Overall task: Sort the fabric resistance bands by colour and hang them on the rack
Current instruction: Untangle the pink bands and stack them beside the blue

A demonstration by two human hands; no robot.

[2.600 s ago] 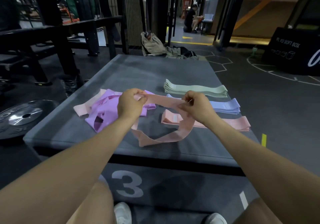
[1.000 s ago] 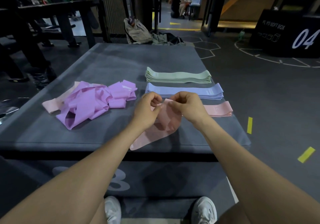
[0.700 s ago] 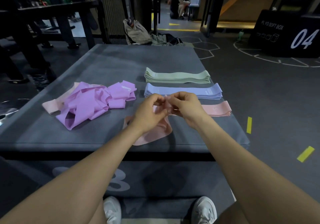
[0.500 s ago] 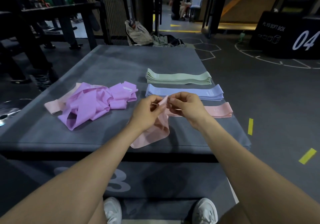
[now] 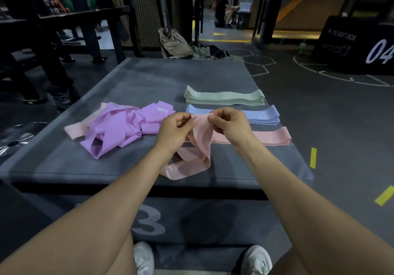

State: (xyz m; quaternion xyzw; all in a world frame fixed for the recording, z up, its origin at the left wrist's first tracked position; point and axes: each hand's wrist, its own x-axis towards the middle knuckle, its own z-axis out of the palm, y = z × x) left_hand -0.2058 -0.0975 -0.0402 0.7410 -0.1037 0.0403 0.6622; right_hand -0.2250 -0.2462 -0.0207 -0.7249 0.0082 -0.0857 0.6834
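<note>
Both hands hold one pink band above the grey plyo box. My left hand and my right hand each pinch its upper edge, close together, and the loop hangs down onto the box top. Flat stacks lie to the right: green bands farthest, blue bands in the middle, pink bands nearest. A loose heap of purple bands lies at the left, with another pink band sticking out under it.
A weight plate lies on the floor at the left. Dark gym frames stand at the back left, bags and clothes behind the box. A black soft box marked 04 is at the right. A person sits in the far doorway.
My hands have carried the pink band from beside the purple heap to in front of the pink stack and drawn together at its top edge. The loop now hangs longer.
</note>
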